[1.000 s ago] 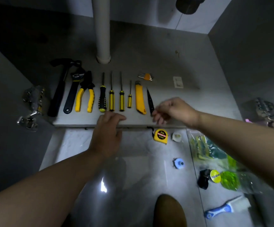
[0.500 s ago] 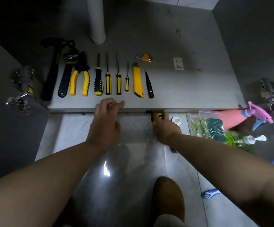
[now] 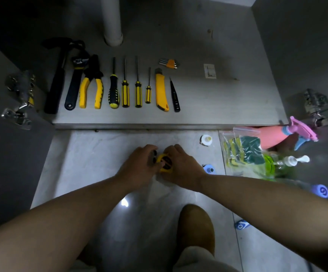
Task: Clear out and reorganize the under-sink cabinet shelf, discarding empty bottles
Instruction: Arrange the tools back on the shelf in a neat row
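- Both hands have come back off the shelf edge: the left hand [image 3: 139,167] has let go of the lip, the right hand [image 3: 180,167] has brought the tape [image 3: 166,163] out from under it, and they now meet over the floor [image 3: 92,154].
- Left fingers [image 3: 149,152] curl round the tape's left side, with a dark bit at their tips. It may be a strap or a clip; I cannot tell which.
- Right fingers [image 3: 174,149] curl over its right side, so the case sits pinched between the two hands and only part of one face shows.
- As I judge it, the step in hand is to tidy the tape and then set it on the shelf [image 3: 218,107]. It is best to tuck in any loose strap first, pass the tape to one hand, and lay it flat.
- On the shelf a row runs hammer [image 3: 57,79], wrench [image 3: 75,83], pliers [image 3: 91,89], four screwdrivers [image 3: 125,93], knife [image 3: 161,91], tester [image 3: 175,99], with all the handles toward the front edge.
- The bare stretch right of the tester looks like the natural spot, in line with the handles, near the tester but not touching it.
- The tape looks small and hard, yellow with a dark round label, and it should lie steady on its side.
- To the right on the floor lie a bag [image 3: 243,152] of sponges, a pink sprayer [image 3: 273,137] and a green pump bottle [image 3: 277,163]. I cannot tell whether either bottle is empty.
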The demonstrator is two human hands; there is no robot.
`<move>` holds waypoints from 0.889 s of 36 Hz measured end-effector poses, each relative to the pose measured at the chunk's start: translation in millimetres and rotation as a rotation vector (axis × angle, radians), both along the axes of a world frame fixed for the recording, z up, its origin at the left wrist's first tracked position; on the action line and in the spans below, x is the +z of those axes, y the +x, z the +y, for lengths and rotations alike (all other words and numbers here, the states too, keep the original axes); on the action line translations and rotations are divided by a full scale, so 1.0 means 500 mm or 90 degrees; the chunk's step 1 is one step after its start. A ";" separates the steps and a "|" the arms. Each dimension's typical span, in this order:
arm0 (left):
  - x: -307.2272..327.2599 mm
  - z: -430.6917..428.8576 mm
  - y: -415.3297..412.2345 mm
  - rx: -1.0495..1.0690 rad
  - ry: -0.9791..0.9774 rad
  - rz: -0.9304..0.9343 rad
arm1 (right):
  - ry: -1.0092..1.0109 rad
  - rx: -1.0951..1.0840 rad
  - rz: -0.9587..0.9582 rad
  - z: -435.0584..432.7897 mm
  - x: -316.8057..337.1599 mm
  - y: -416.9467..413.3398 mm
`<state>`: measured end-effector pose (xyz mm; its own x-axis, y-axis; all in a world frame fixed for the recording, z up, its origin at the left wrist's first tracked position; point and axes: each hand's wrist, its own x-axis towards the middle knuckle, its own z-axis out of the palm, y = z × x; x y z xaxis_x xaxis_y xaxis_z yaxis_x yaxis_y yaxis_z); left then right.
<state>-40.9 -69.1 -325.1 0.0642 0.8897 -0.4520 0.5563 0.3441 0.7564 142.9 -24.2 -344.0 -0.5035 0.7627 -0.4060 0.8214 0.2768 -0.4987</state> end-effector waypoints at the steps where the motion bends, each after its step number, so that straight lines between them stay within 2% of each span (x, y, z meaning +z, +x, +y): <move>1: 0.002 0.003 0.009 0.049 -0.060 -0.060 | 0.005 0.011 0.038 -0.007 0.007 -0.002; 3: 0.009 0.004 0.021 0.108 -0.133 -0.163 | 0.020 0.026 0.104 -0.018 0.023 -0.003; 7: 0.031 -0.004 0.023 0.168 -0.168 -0.269 | 0.035 0.017 0.174 -0.026 0.058 0.007; 9: 0.044 0.001 0.021 0.183 -0.175 -0.327 | 0.047 0.010 0.195 -0.021 0.079 0.017; 11: 0.059 0.013 0.021 0.190 -0.125 -0.338 | 0.061 -0.024 0.208 -0.005 0.103 0.030; 16: 0.071 0.049 -0.007 0.109 0.293 0.053 | 0.192 -0.146 0.243 0.096 0.154 0.062; 18: 0.068 0.061 -0.024 0.057 0.380 0.203 | 0.239 -0.200 0.221 0.157 0.168 0.061; 25: 0.052 0.062 -0.055 -0.054 0.323 0.379 | 0.227 -0.317 0.119 0.371 0.158 0.018; 32: 0.024 0.052 -0.052 -0.139 0.296 0.470 | 0.174 -0.375 0.061 0.453 0.130 -0.036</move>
